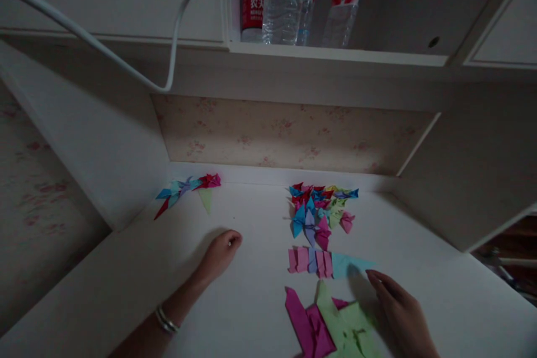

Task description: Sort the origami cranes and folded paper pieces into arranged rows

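A white table (251,302) sits in a dim alcove. Nearest, magenta papers (308,327) and green papers (348,327) overlap, too jumbled to count. The right hand (400,307) is narrow, fingertips close together beside one light-blue paper (348,265); I cannot tell whether they grip it. That paper ends a row of five small folded papers (310,260). The left hand (221,253) is curled shut, left of them. Toward the back edge lie two clusters: a right pile (323,212) and, near the back-left corner, a smaller group (187,187). Beyond are floral wallpaper (272,131) and four bottles (283,5) on a shelf (335,55).
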### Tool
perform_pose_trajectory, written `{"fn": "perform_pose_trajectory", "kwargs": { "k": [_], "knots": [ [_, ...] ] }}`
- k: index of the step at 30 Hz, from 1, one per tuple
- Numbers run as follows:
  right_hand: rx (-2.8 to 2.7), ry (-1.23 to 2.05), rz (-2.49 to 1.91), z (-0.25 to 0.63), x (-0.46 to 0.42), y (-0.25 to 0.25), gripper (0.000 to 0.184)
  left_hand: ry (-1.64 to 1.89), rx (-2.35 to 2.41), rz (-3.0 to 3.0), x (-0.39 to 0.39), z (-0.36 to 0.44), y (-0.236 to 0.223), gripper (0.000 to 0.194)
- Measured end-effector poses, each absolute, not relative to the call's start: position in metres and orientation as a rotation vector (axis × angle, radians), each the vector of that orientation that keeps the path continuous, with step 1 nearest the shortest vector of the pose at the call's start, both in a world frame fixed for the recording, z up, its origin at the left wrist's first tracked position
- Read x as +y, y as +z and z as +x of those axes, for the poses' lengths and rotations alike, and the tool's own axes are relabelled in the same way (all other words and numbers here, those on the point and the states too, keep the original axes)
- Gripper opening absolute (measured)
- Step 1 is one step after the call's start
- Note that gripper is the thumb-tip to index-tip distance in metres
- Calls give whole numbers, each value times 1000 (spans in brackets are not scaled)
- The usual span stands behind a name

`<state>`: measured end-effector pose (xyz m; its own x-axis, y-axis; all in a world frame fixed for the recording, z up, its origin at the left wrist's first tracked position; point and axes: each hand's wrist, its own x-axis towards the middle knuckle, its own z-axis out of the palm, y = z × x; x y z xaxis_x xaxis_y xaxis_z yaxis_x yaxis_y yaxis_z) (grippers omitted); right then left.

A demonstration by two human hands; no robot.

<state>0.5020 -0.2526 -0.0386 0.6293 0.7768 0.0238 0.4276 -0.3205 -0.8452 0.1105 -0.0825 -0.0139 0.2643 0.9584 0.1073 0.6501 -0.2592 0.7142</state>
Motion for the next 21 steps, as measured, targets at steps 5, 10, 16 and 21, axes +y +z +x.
{"fn": "perform_pose_trajectory", "kwargs": {
  "k": [5, 10, 16, 21],
  "knots": [
    [-838, 479, -1902, 498, -253, -40, 51, 522, 1902, 2163, -6, 71, 4, 24],
    [-890, 470, -1891, 496, -254, -37, 50, 354, 2124, 2175, 31, 52, 10, 32],
    [-862, 529, -1856, 494, -256, -34, 52, 203, 2092, 2208, 37, 54, -2, 31],
    [-916, 522, -1858, 493, -256, -32, 51, 261, 1998, 2228, 20, 56, 0, 39]
  ]
}}
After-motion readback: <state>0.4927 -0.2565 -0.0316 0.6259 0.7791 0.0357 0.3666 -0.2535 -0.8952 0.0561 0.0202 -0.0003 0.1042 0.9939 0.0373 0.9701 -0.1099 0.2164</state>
